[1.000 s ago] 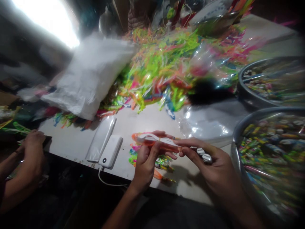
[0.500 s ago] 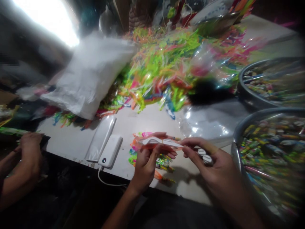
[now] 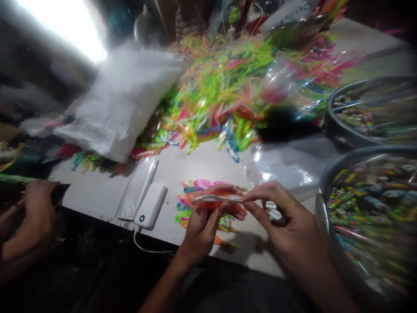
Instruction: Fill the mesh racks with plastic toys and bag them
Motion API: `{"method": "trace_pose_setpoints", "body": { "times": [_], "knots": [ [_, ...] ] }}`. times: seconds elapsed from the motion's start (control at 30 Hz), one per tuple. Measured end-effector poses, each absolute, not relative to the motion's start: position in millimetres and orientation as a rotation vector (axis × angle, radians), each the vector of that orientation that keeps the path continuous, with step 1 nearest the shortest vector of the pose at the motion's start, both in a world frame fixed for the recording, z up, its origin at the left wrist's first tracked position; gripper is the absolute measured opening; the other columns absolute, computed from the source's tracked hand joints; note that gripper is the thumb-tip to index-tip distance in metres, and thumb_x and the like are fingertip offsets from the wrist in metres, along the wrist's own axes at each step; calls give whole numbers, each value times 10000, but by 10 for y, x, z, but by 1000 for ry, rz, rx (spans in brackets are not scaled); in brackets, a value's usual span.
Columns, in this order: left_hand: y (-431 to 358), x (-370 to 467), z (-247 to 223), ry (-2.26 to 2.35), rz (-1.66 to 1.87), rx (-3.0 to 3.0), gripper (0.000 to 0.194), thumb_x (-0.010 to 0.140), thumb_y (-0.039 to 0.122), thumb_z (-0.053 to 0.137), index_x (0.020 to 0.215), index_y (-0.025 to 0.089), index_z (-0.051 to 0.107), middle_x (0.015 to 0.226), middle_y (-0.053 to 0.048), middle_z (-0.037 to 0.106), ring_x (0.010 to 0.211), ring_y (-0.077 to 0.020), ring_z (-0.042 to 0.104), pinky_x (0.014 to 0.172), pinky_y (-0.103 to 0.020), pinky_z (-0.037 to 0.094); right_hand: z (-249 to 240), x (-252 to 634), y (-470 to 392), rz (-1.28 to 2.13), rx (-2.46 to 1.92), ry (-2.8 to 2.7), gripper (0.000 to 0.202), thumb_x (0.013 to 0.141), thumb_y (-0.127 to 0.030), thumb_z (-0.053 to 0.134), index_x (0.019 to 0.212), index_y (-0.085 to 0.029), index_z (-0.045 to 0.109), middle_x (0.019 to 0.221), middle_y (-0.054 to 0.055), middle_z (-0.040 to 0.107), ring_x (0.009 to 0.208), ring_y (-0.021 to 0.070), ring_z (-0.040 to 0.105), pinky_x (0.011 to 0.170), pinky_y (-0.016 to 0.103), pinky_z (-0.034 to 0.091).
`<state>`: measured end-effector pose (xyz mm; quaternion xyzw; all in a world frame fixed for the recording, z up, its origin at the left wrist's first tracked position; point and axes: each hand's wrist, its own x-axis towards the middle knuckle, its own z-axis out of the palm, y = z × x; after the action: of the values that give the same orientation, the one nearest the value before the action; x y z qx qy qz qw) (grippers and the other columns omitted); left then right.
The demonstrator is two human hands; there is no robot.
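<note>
My left hand (image 3: 202,228) grips an orange and white plastic piece (image 3: 211,200) between thumb and fingers. At that piece's right end, the thumb and index finger of my right hand (image 3: 283,213) pinch its tip. Small tubes with white ends (image 3: 275,214) are tucked in the curled fingers of my right hand. Beneath and behind my left hand, colourful pieces (image 3: 182,213) lie in a row on the white table (image 3: 182,165), partly covered by the hand.
A white power bank (image 3: 151,205) with a cable lies beside a clear packet (image 3: 138,189). Behind are a large white bag (image 3: 120,100) and a heap of neon pieces (image 3: 224,82). Two metal bowls (image 3: 321,191) of small tubes stand right. Another person's hands (image 3: 39,195) are at far left.
My right hand has shifted slightly left, towards my left hand. The orange and white piece has turned a little and its white strip looks flatter.
</note>
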<state>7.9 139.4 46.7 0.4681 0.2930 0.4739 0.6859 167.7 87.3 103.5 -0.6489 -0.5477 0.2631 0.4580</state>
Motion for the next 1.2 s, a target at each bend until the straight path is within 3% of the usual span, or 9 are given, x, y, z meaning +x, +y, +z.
{"method": "trace_pose_setpoints", "body": {
  "times": [0.23, 0.47, 0.77, 0.97, 1.2],
  "knots": [
    [1346, 110, 478, 605, 1090, 891, 311, 1007, 354, 680, 1294, 236, 690, 1200, -107, 776, 998, -261, 794, 858, -365, 677, 1060, 1629, 847, 544, -1656, -1392, 63, 1000, -282, 654, 999, -272, 716, 1019, 27, 634, 908, 165, 628, 676, 249, 492],
    [1341, 143, 482, 635, 1155, 937, 297, 1005, 329, 684, 1282, 219, 689, 1120, -99, 793, 1010, -262, 790, 868, -363, 669, 1068, 1669, 845, 381, -1650, -1617, 116, 1003, -205, 614, 1075, -264, 683, 1066, 24, 630, 992, 159, 642, 876, 260, 498],
    [1316, 77, 407, 764, 1263, 959, 283, 973, 269, 729, 1254, 237, 710, 1168, -79, 786, 1065, -252, 775, 920, -339, 656, 1061, 1682, 854, 355, -1647, -1598, 73, 1013, -250, 591, 1037, -252, 660, 1033, 29, 642, 924, 164, 637, 810, 256, 532],
    [1353, 116, 464, 674, 1247, 896, 231, 1017, 310, 663, 1225, 215, 696, 1198, -96, 773, 1030, -245, 782, 864, -329, 671, 1017, 1620, 842, 544, -1656, -1389, 99, 991, -309, 667, 1081, -292, 703, 1054, -10, 710, 850, 140, 675, 808, 226, 575],
    [1367, 128, 518, 594, 1223, 836, 182, 1008, 282, 662, 1164, 200, 704, 1202, -113, 771, 1008, -242, 785, 848, -333, 671, 1074, 1502, 822, 719, -1617, -1142, 158, 963, -366, 719, 1110, -313, 743, 1087, -25, 771, 937, 131, 736, 704, 139, 586]
  ]
}}
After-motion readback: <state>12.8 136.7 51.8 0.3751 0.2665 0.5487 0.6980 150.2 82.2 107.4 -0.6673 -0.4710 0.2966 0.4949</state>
